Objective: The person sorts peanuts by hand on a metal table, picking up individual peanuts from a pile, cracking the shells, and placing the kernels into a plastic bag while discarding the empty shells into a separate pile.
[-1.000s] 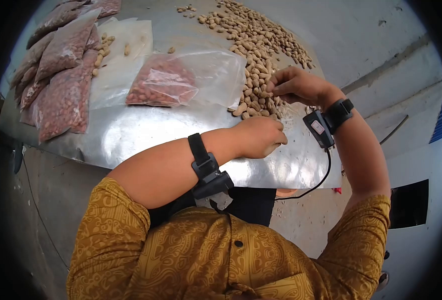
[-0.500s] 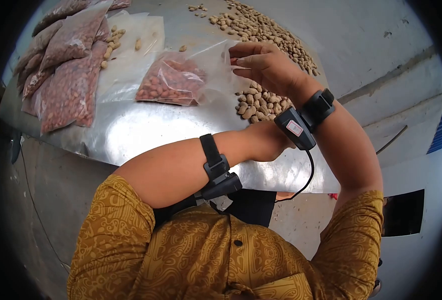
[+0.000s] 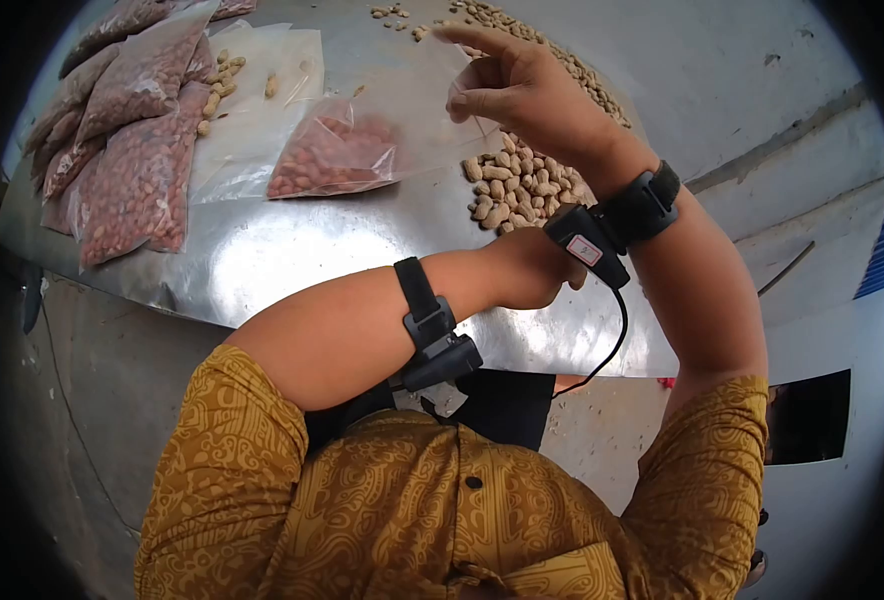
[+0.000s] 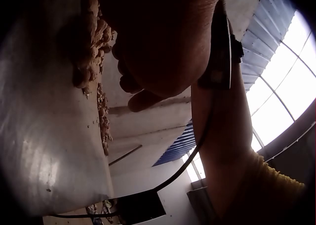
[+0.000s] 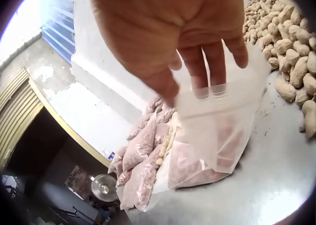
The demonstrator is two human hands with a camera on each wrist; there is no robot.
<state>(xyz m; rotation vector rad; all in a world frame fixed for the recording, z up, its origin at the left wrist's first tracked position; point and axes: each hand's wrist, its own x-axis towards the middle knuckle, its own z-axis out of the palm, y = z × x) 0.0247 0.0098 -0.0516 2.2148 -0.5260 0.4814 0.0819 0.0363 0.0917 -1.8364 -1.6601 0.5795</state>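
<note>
A clear plastic bag partly filled with reddish shelled peanuts [image 3: 332,155] lies on the metal table. My right hand [image 3: 552,115] is at the bag's mouth; in the right wrist view, two straight fingers of that hand [image 5: 173,32] reach inside the plastic, the thumb apart at the left. Unshelled peanuts [image 3: 522,185] lie below the right hand. My left hand [image 3: 534,270] is just nearer the body than that pile, fingers curled, partly covered by the right wrist's camera. The left wrist view shows this hand [image 4: 158,47] dark; whether it holds anything is hidden.
Several filled peanut bags [image 3: 137,190] are heaped at the table's left. Beside them lie flat empty bags [image 3: 287,70] with a few unshelled peanuts [image 3: 224,85] on top. The table's near edge [image 3: 187,317] runs in front of the body; more unshelled peanuts [image 3: 597,90] extend toward the far right.
My right hand has moved left and away from the body, from the unshelled pile to the bag's mouth. A reddish bit at its fingertips half a second ago no longer shows. My left hand has barely shifted.
</note>
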